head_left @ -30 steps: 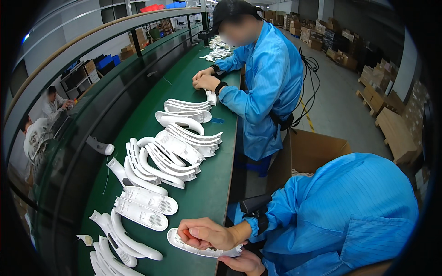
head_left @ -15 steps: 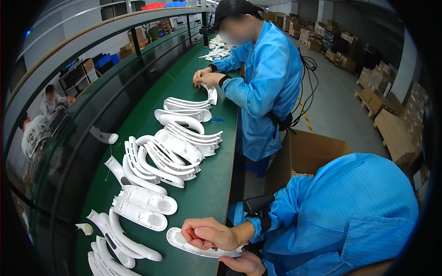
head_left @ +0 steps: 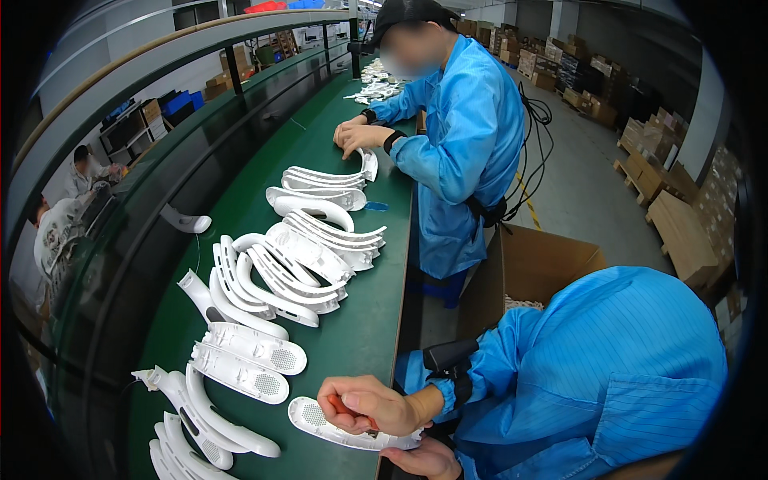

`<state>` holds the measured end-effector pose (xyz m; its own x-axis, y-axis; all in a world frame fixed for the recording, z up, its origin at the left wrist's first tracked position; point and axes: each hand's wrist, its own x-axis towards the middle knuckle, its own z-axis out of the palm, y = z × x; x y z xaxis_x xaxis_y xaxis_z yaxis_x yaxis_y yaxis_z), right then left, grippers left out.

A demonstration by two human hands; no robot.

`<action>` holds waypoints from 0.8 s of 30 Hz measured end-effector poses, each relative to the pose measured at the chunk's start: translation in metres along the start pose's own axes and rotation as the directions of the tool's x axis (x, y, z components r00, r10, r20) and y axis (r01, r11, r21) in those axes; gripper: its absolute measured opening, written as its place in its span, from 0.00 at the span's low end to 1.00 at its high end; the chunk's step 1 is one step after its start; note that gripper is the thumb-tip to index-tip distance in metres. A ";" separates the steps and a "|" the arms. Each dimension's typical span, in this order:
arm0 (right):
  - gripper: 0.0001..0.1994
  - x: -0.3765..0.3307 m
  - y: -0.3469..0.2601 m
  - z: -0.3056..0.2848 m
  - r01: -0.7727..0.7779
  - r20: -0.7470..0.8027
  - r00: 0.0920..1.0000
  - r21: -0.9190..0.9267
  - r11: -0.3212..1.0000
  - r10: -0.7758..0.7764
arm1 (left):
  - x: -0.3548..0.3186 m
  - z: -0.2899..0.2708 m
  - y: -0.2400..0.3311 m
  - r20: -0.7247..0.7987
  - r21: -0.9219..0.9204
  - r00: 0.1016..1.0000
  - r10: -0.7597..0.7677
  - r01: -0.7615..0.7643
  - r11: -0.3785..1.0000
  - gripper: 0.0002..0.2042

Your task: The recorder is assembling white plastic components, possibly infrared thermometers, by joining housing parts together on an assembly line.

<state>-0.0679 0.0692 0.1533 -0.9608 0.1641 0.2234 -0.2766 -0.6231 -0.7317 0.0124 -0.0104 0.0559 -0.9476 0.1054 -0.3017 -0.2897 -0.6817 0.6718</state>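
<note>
One long, curved white plastic shell [head_left: 352, 428] lies at the near edge of the green table [head_left: 364, 336], right in front of the person. It looks smooth and hard, with a patch of tiny holes at its rounded left end. The right hand [head_left: 372, 404] rests on top of it, its grip clenched around a small red tool [head_left: 346, 406] that pokes out between the fingers. The left hand [head_left: 424, 460] sits under the near edge of the shell, touching it; its fingers are mostly hidden, so whether its grip is closed cannot be told. Both arms wear shiny blue sleeves. Just behind the shell lie two more oval white shells [head_left: 248, 360] with dotted ends, side by side. Farther back is a big heap of thin, curved white bands [head_left: 292, 260], too many and too tangled to count. One co-worker in a blue coat [head_left: 468, 152] stands farther along the table, both hands on a white piece. One open brown cardboard box [head_left: 536, 264] sits on the floor between the two people.
</note>
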 end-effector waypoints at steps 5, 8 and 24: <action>0.14 -0.001 0.003 -0.002 0.015 -0.001 1.000 -0.011 1.000 -0.015 | 0.001 -0.003 -0.002 -0.024 -0.022 1.000 -0.005 0.004 1.000 0.28; 0.14 0.000 0.004 -0.004 0.005 -0.035 0.999 0.051 0.999 -0.004 | 0.001 -0.005 -0.002 -0.031 -0.011 1.000 0.002 -0.002 1.000 0.27; 0.16 0.000 0.010 -0.002 0.010 -0.038 0.999 0.020 1.000 -0.009 | 0.003 -0.010 -0.001 -0.015 -0.018 0.999 -0.035 0.035 0.999 0.30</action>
<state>-0.0706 0.0649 0.1450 -0.9584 0.1983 0.2055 -0.2854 -0.6366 -0.7164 0.0112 -0.0161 0.0475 -0.9347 0.1184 -0.3352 -0.3200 -0.6908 0.6484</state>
